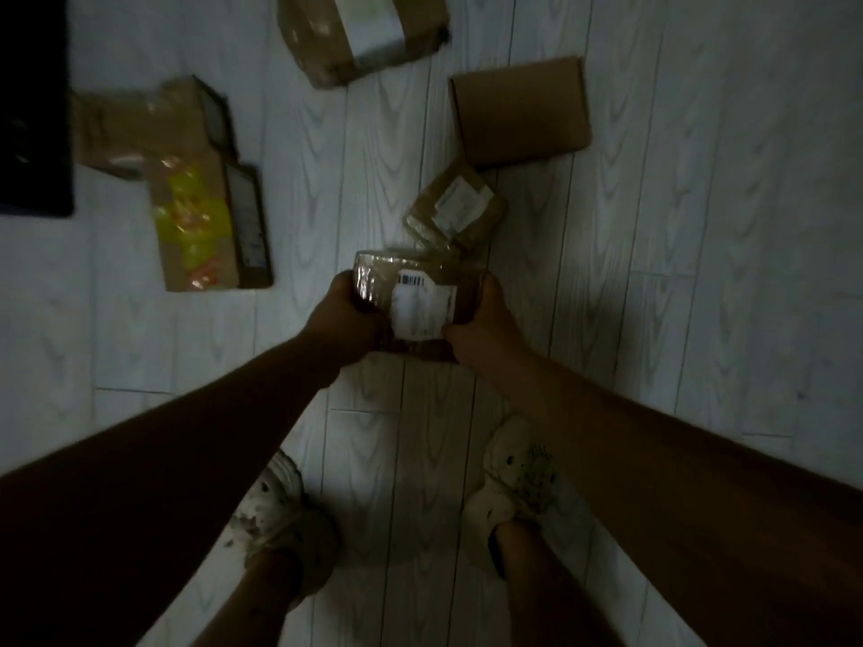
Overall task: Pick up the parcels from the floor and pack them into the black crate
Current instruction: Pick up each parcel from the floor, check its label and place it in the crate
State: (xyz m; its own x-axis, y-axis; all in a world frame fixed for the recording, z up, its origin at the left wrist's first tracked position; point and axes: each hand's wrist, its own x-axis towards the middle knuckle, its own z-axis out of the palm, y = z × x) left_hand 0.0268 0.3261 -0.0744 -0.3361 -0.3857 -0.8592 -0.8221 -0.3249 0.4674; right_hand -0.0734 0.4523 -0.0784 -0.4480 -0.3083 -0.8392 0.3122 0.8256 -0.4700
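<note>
Brown taped parcel (373,277) held off the pale plank floor (700,226), one hand at each end.
Head view: the left hand (348,315) and right hand (481,319) each curl round an end of the parcel, the right thumb lying by its white label. The glossy tape wrap looks slick, so a loose hold could let it slide out. A dark shape at the left edge (32,109), probably the black crate, sits well apart. A yellow-taped box (196,226) lies between, and a small labelled parcel (455,207) lies just beyond the held one. In this dim light, a step could catch either.
</note>
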